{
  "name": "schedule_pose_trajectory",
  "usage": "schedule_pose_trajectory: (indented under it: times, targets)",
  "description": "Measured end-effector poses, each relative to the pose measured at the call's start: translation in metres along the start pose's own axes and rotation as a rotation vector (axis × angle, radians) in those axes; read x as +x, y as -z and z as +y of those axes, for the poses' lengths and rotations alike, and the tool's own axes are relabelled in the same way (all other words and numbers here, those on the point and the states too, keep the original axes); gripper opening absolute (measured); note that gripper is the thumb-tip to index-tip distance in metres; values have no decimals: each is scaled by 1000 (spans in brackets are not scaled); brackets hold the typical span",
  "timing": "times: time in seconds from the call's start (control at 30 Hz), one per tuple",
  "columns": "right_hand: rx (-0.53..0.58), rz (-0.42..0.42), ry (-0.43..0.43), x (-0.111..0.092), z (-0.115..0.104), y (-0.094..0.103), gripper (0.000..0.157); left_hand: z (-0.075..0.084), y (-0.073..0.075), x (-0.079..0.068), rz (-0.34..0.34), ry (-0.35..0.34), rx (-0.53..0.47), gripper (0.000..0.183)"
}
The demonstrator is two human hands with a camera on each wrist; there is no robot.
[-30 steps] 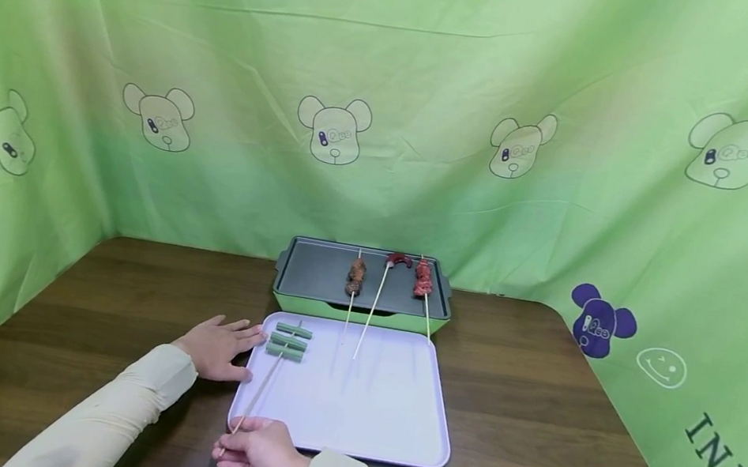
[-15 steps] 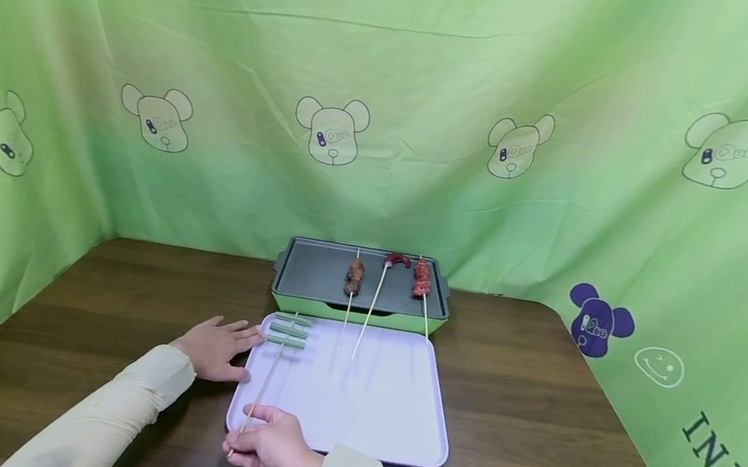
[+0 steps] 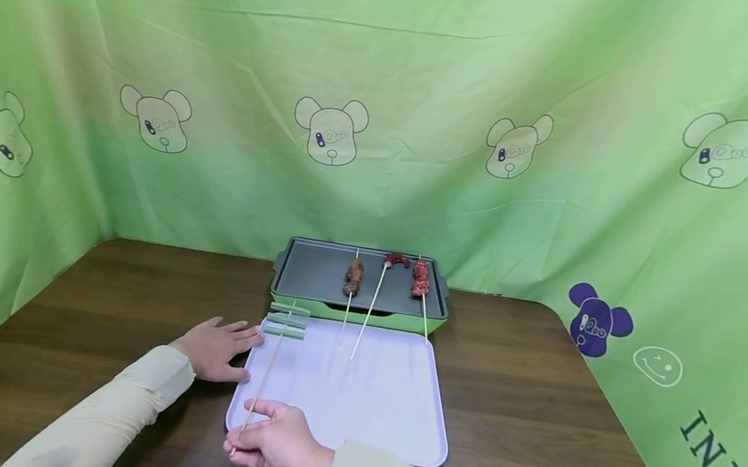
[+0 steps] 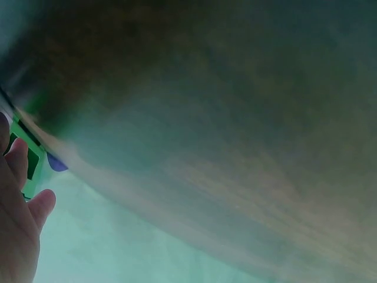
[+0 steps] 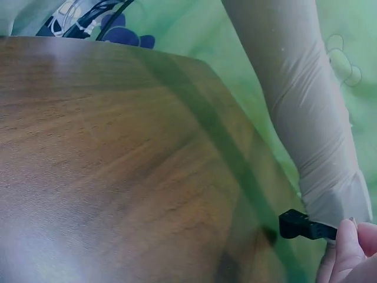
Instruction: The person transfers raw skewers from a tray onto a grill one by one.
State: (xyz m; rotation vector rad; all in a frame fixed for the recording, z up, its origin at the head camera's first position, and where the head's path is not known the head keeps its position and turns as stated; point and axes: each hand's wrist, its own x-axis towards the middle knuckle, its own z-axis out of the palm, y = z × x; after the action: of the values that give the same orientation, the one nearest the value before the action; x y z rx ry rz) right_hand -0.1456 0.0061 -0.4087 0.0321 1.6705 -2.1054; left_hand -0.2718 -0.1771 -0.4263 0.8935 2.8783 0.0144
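Fingers of the right hand (image 3: pixel 276 443) pinch the near end of a green-piece skewer (image 3: pixel 279 344), which slants up above the lavender tray's (image 3: pixel 384 418) left side. Beside that tray's left edge, the left hand (image 3: pixel 217 347) lies flat, fingers spread, on the table (image 3: pixel 121 294).

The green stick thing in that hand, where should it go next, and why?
Probably onto the grill pan. The right hand holds the green skewer lifted over the tray's far corner, three meat skewers already lie on the pan, and its left side is bare.
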Motion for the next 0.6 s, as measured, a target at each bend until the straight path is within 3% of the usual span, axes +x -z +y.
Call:
schedule_pose_trajectory:
  times: [0.6]
  targets:
    - [11, -60, 19, 7, -60, 6, 54, -2, -3, 1, 31, -10, 24, 69]
